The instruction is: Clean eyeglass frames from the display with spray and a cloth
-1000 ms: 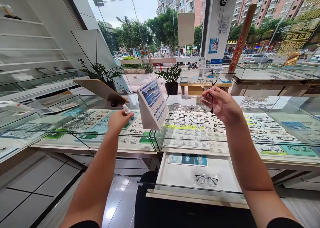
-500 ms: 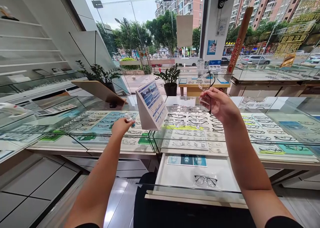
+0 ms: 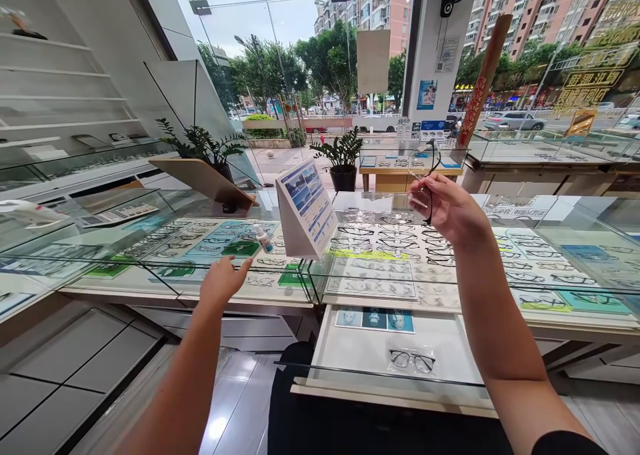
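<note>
My right hand (image 3: 445, 205) is raised over the glass counter, its thumb and fingers closed on a pair of glasses (image 3: 434, 158) with a dark frame, held upright. A small white spray bottle (image 3: 263, 238) with a blue-green label stands on the counter top, left of a desk calendar (image 3: 307, 208). My left hand (image 3: 224, 282) is just below and left of the bottle, not touching it, with thumb and forefinger spread apart and nothing held.
An open drawer (image 3: 325, 358) holds bagged glasses (image 3: 413, 360) and a picture card. Rows of glasses lie in the glass counter (image 3: 370, 282). Behind stand a potted plant (image 3: 343, 175) and a tilted wooden board (image 3: 200, 180).
My left hand has let go of the spray bottle and drawn back toward me and to the left. My right hand still holds the glasses, slightly farther right in view.
</note>
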Available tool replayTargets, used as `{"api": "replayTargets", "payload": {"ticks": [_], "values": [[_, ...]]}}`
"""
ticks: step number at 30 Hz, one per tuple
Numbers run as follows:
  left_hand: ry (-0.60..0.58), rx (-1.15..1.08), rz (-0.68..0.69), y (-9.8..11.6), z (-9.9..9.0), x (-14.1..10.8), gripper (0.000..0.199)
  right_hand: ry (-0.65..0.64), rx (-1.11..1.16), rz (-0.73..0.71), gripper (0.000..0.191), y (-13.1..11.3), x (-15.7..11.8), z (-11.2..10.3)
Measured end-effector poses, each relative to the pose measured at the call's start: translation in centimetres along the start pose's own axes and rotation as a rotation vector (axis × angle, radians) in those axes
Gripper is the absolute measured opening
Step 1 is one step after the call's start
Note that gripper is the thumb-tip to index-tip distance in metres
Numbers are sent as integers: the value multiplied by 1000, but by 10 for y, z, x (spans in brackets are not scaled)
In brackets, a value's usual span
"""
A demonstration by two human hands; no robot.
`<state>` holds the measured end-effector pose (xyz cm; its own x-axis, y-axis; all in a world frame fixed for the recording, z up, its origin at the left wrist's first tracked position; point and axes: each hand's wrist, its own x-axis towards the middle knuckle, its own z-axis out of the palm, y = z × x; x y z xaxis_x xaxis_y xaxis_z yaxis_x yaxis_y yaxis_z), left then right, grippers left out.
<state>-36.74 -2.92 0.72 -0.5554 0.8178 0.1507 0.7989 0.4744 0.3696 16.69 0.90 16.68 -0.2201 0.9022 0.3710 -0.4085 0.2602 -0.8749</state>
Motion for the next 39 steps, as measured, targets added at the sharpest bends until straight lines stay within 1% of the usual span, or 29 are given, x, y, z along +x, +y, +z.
{"api": "replayTargets", "payload": {"ticks": [3, 4, 6, 7, 9, 11, 12, 14, 16, 18, 19, 21, 24, 25, 27, 29, 31, 34, 36, 39], "values": [[-2, -13, -8, 1, -12, -28, 62, 1, 14, 7, 34, 1, 1, -1], [6, -26, 19, 6, -17, -37, 57, 1, 21, 11, 34, 1, 1, -1], [-11, -66, 88, 18, -27, -54, 56, 5, 32, 17, 34, 1, 1, -1], [-39, -93, 118, 27, -31, -62, 57, 6, 33, 19, 34, 1, 1, -1], [-133, -191, 203, 45, -37, -78, 64, 8, 26, 17, 34, 1, 1, 0], [-231, -357, 276, 65, -42, -93, 71, 7, 14, 12, 33, 1, 1, 0], [-277, -455, 283, 76, -43, -99, 72, 4, 11, 11, 32, 2, 1, 0], [-355, -649, 291, 101, -47, -111, 66, -3, 16, 13, 31, 2, 2, 0], [-446, -803, 382, 129, -53, -118, 56, -11, 30, 17, 30, 2, 2, 1], [-473, -870, 489, 158, -60, -121, 46, -16, 46, 21, 30, 2, 2, 2], [-480, -888, 517, 173, -64, -121, 41, -18, 54, 23, 31, 2, 2, 2], [-508, -991, 539, 204, -70, -118, 35, -27, 72, 26, 33, 2, 3, 3], [-535, -1187, 585, 249, -75, -110, 32, -54, 94, 24, 35, 3, 3, 4], [-535, -1232, 620, 263, -76, -108, 31, -65, 98, 22, 36, 3, 3, 4], [-495, -1331, 688, 289, -74, -104, 29, -82, 105, 14, 35, 3, 2, 4], [-466, -1410, 739, 311, -71, -102, 26, -94, 109, -1, 34, 2, 2, 4], [-480, -1463, 767, 327, -67, -102, 24, -99, 102, -23, 33, 2, 1, 5], [-506, -1508, 762, 343, -60, -106, 28, -97, 79, -63, 30, 1, -1, 7], [-505, -1523, 737, 347, -55, -108, 32, -93, 72, -90, 30, 0, -2, 9], [-519, -1538, 704, 348, -50, -110, 39, -89, 58, -119, 31, 1, -3, 11]]}}
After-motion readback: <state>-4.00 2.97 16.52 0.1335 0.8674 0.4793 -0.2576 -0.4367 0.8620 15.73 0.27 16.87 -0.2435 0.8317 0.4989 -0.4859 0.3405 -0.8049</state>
